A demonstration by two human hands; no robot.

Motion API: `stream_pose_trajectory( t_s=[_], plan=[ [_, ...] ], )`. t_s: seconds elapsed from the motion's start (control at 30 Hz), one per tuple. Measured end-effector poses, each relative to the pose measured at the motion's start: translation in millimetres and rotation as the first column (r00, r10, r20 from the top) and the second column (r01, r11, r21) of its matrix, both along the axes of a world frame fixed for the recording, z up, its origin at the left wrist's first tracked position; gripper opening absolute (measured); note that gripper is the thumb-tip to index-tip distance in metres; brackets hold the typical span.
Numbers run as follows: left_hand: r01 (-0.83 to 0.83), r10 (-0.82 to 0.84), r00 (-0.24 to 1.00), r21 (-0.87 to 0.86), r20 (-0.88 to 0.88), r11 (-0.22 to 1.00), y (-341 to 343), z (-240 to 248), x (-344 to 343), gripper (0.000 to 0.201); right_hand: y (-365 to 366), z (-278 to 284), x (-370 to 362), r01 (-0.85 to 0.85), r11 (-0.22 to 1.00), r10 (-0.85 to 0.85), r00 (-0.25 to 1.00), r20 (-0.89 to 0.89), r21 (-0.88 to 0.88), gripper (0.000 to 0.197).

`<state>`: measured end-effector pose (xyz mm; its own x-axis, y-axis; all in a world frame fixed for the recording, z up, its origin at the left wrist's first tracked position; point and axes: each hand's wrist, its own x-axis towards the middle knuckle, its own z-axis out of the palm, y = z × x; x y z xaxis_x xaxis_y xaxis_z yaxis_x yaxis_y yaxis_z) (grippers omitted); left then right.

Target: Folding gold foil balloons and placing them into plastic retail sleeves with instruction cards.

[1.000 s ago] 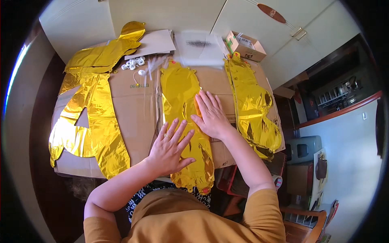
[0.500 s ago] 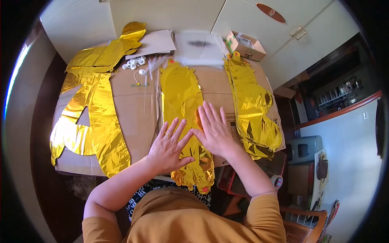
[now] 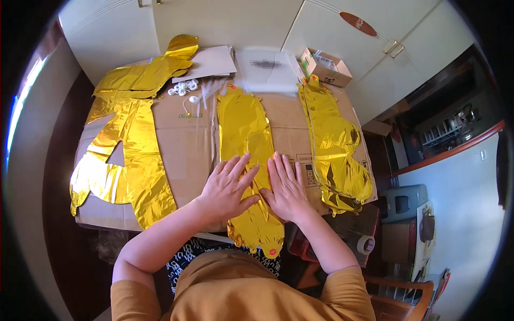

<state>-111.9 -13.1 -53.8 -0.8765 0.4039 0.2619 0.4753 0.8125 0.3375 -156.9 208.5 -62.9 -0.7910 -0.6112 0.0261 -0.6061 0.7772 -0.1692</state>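
A long flat gold foil balloon (image 3: 245, 128) lies down the middle of a cardboard-covered table (image 3: 187, 155), its near end hanging over the front edge. My left hand (image 3: 229, 187) and my right hand (image 3: 286, 188) press flat on its lower part, side by side, fingers spread. Another gold foil balloon (image 3: 334, 144) lies to the right of my right hand. Several larger gold foil balloons (image 3: 128, 155) are spread over the left of the table.
Small white plastic pieces (image 3: 184, 88) and clear straws sit near the far edge, beside white sheets (image 3: 211, 61) and a clear plastic bag (image 3: 265, 69). A small open cardboard box (image 3: 324, 67) stands at the back right. A tape roll (image 3: 365, 244) lies below the table's right side.
My right hand slid down the middle balloon toward me and now lies level with my left hand. The left hand shifted slightly right.
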Motion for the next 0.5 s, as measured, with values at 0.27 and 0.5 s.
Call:
stream_pose_trajectory(
  t_s=[0.27, 0.5],
  plan=[
    [-0.046, 0.041, 0.997, -0.089, -0.062, 0.995, -4, -17, 1, 0.071, -6, 34, -49, -0.003, 0.96, 0.029, 0.996, 0.089, -0.279, 0.062],
    [-0.002, -0.002, 0.998, -0.063, -0.056, 0.998, 0, -17, -6, 0.072, -140, 54, -227, -0.167, 0.912, 0.138, 0.985, -0.102, -0.375, 0.053]
  ],
)
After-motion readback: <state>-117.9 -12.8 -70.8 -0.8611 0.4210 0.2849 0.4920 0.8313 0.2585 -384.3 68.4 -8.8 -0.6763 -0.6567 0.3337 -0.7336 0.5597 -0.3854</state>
